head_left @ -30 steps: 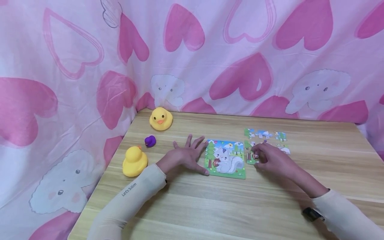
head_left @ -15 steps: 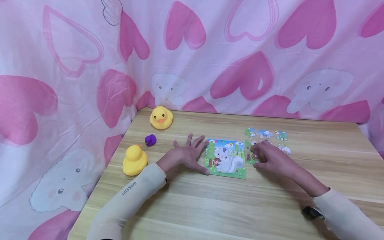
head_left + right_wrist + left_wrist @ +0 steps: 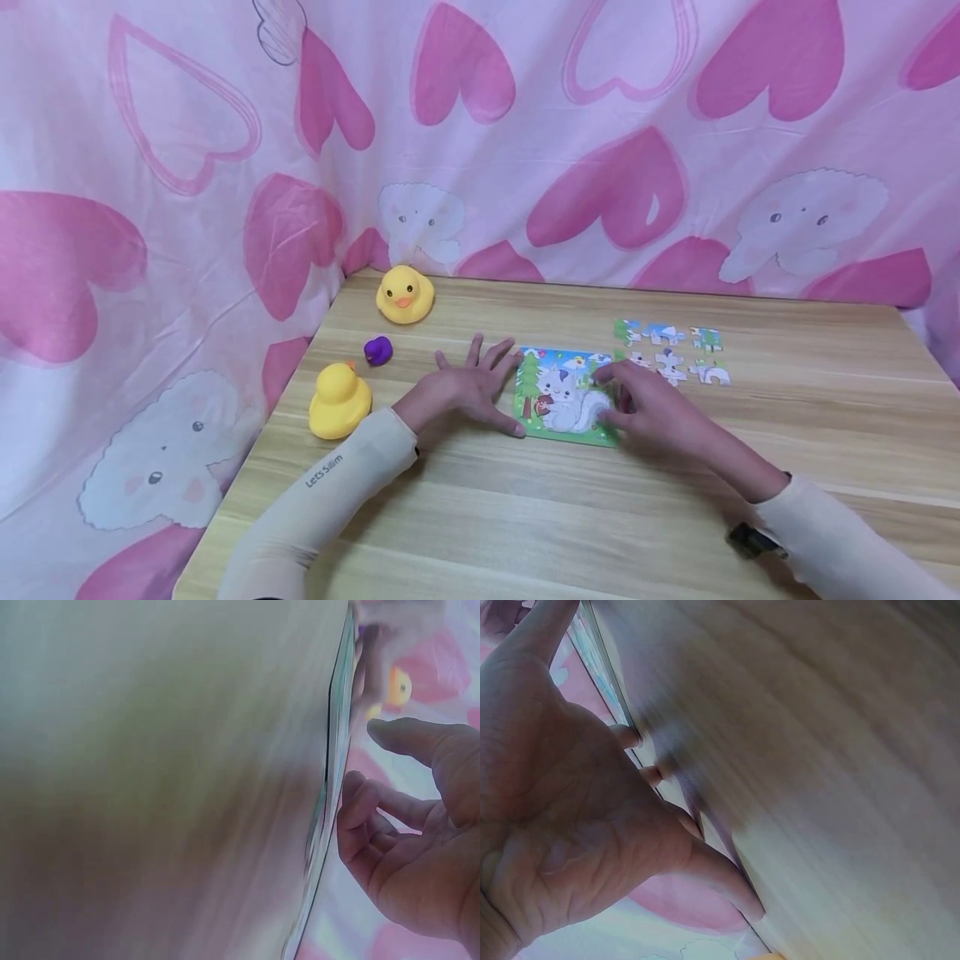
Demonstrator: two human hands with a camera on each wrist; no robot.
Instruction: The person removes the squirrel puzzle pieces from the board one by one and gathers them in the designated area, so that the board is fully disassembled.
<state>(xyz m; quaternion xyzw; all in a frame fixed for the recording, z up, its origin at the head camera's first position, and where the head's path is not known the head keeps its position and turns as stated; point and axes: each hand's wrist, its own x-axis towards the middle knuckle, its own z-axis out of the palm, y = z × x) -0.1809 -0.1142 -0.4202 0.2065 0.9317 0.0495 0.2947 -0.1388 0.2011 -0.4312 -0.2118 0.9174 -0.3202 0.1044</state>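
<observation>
A square squirrel picture board (image 3: 566, 396) lies flat on the wooden table. My left hand (image 3: 465, 392) rests at its left edge with fingers spread, the thumb at the lower left corner. My right hand (image 3: 660, 408) is over the board's right edge, its index finger and thumb apart and reaching onto the picture. In the right wrist view the fingers (image 3: 360, 825) bend loosely, the thumb stands away from them, and no piece shows between them. Beyond this hand lie loose jigsaw pieces (image 3: 667, 367) with a similar picture; the nearest part of that group is hidden under the hand.
At the left of the wooden table (image 3: 480, 517) stand a yellow rubber duck (image 3: 339, 402), a small purple duck (image 3: 378, 351) and another yellow duck (image 3: 405, 295) near the back. A pink heart-patterned curtain (image 3: 480, 183) borders the table's left and back edges.
My right hand has moved left from the loose pieces to the right edge of the squirrel board, uncovering more of the middle-row pieces. The left hand has stayed in place.
</observation>
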